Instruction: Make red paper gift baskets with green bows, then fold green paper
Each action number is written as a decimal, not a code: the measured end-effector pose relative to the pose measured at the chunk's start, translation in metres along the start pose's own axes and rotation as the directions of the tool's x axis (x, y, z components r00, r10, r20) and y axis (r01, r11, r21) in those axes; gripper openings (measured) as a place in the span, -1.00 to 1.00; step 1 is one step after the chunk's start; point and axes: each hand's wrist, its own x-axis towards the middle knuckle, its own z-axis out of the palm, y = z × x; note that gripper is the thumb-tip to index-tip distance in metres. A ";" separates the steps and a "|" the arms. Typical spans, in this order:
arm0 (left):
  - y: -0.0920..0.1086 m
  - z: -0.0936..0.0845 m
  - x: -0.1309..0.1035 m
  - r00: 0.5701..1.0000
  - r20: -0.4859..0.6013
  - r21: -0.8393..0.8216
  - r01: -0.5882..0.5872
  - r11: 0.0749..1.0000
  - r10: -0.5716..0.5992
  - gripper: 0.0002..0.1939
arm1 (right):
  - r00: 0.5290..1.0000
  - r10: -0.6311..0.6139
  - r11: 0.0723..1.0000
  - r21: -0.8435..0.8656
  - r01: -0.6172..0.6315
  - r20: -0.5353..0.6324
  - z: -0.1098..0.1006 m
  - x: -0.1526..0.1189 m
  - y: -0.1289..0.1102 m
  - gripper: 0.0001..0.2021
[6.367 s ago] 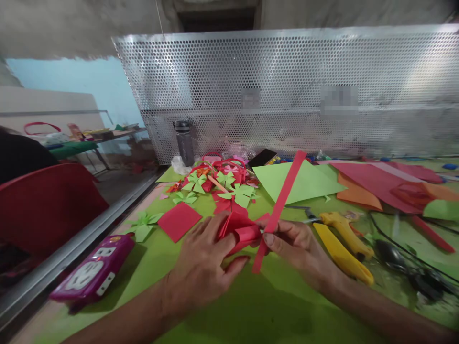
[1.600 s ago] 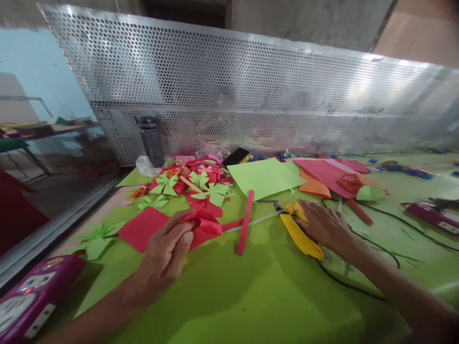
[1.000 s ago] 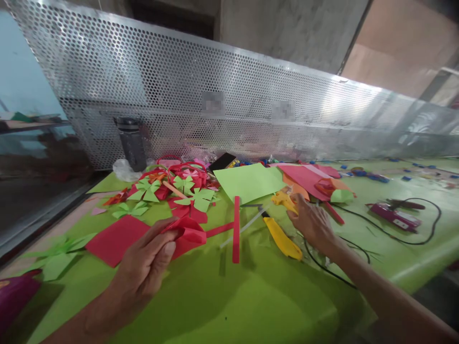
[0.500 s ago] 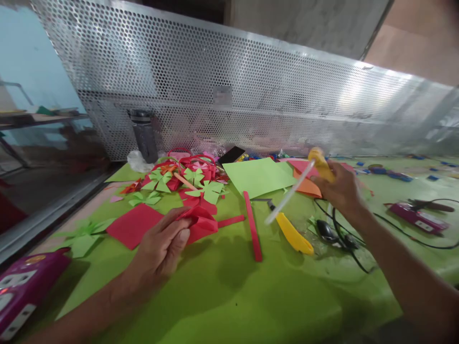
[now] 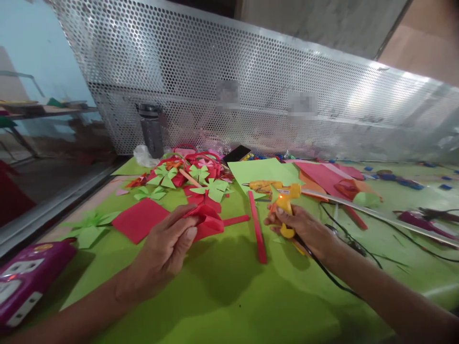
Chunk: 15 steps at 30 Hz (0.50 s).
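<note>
My left hand (image 5: 167,243) pinches a folded piece of red paper (image 5: 210,222), its open folds facing right. My right hand (image 5: 299,224) is wrapped round the handle of a yellow glue gun (image 5: 283,203), whose small light glows orange. The gun's nozzle points left, toward the red paper but apart from it. A long clear glue stick (image 5: 351,201) runs out of its back to the right. Between the hands lies a red paper strip (image 5: 257,229). Under my right hand, the yellow cutter is mostly hidden.
Green paper flowers (image 5: 215,190) and a red paper square (image 5: 139,220) lie left of centre. Behind them are a light green sheet (image 5: 258,172), a black phone (image 5: 237,154) and a dark bottle (image 5: 150,131). Purple power strips (image 5: 30,282) sit at both sides. A perforated metal panel (image 5: 201,62) stands behind.
My right hand has moved left and down, and the yellow glue gun with its glue stick is now turned nozzle-left. My left hand keeps the folded red paper in nearly the same place.
</note>
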 end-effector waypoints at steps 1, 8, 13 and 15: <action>0.001 0.000 0.000 1.000 0.000 0.002 0.002 1.000 -0.002 -0.77 | 1.000 0.011 0.999 0.033 -0.010 -0.018 0.002 0.003 0.003 -0.63; 0.003 0.000 -0.001 1.000 0.020 0.018 -0.006 1.000 0.006 -0.78 | 0.998 0.048 0.997 0.069 -0.044 -0.047 0.007 0.005 0.010 -0.66; 0.003 -0.001 0.000 0.999 0.033 0.001 -0.018 1.000 0.018 -0.78 | 0.988 0.028 0.983 -0.183 0.001 0.153 -0.007 -0.024 -0.004 -0.63; 0.004 -0.001 0.000 0.999 0.042 0.006 -0.012 1.000 0.011 -0.79 | 0.969 0.023 0.976 -0.214 0.031 0.245 -0.013 -0.034 -0.007 -0.63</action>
